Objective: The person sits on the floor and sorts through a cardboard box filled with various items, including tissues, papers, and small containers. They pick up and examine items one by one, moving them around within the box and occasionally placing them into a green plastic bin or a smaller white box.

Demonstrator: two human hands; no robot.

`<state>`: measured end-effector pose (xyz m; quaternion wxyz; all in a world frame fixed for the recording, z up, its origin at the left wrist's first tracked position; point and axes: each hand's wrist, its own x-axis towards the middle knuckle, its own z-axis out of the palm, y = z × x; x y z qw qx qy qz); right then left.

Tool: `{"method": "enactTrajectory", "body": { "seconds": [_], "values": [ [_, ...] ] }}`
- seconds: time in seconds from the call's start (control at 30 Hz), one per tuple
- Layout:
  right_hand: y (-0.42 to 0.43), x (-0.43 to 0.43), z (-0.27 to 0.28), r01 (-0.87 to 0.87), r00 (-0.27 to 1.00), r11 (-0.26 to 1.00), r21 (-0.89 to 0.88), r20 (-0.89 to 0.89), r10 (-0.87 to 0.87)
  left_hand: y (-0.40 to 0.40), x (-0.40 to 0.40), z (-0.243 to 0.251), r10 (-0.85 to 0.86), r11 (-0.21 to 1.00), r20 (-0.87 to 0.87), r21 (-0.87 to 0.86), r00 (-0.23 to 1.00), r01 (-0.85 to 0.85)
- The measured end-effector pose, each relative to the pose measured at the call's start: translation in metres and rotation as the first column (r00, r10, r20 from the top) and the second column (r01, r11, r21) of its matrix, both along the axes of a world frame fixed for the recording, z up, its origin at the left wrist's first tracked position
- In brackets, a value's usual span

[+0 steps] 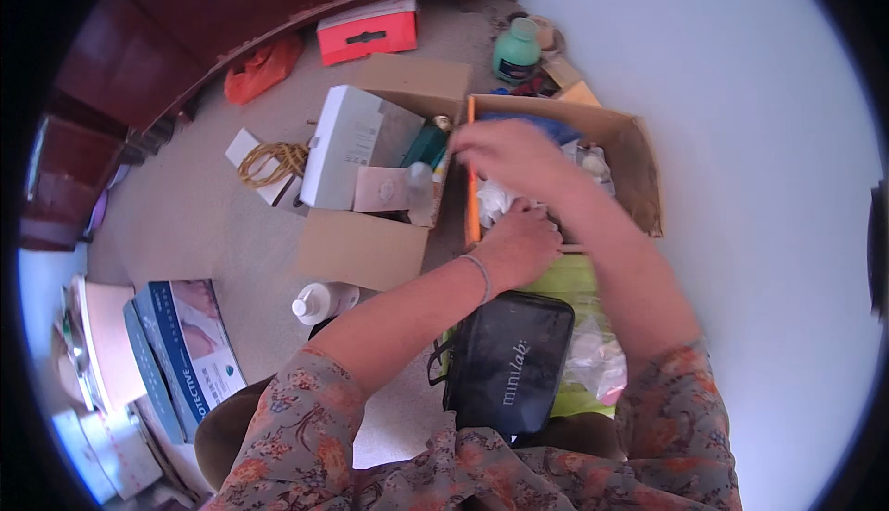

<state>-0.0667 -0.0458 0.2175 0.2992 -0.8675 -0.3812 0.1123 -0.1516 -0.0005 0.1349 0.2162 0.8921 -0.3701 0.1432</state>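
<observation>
My left hand (522, 244), with a grey band on its wrist, reaches over the near edge of an open cardboard box (646, 157). Its fingertips are down by a white crumpled plastic bag (493, 200); whether they grip it cannot be told. Above the box's orange left side, my right hand (510, 153) is slightly blurred, its fingers pointing left, and its grasp is unclear. Blue plastic (549, 128) and small wrapped items (595, 164) lie inside. Left of this box, a second open carton (364, 244) holds a white box (337, 146), a teal bottle (424, 146) and a pink box (380, 189).
A black case (510, 365) lies on a green surface (573, 282) close before me. A white bottle (323, 303), coiled yellow cord (267, 164), red box (368, 32), orange bag (262, 72) and green jar (516, 51) surround the cartons. A pale wall (771, 233) rises at right.
</observation>
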Motion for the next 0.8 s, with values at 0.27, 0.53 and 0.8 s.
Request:
{"method": "enactTrajectory", "body": {
  "seconds": [0.27,0.53,0.8],
  "values": [
    [-0.147,0.024,-0.095,0.359,0.900,0.744,-0.563,-0.004,-0.437,0.000,-0.006,0.024,0.001,0.962,-0.171,0.270,0.985,0.046],
    [-0.164,0.029,-0.147,-0.005,0.897,0.684,-0.729,-0.305,-0.319,0.008,-0.004,0.020,-0.045,0.981,-0.203,0.174,0.978,0.081],
    [-0.165,0.015,-0.118,0.059,0.805,0.830,-0.555,-0.465,-0.368,0.021,0.002,0.028,-0.115,0.963,-0.266,0.207,0.957,0.173]
  ]
}}
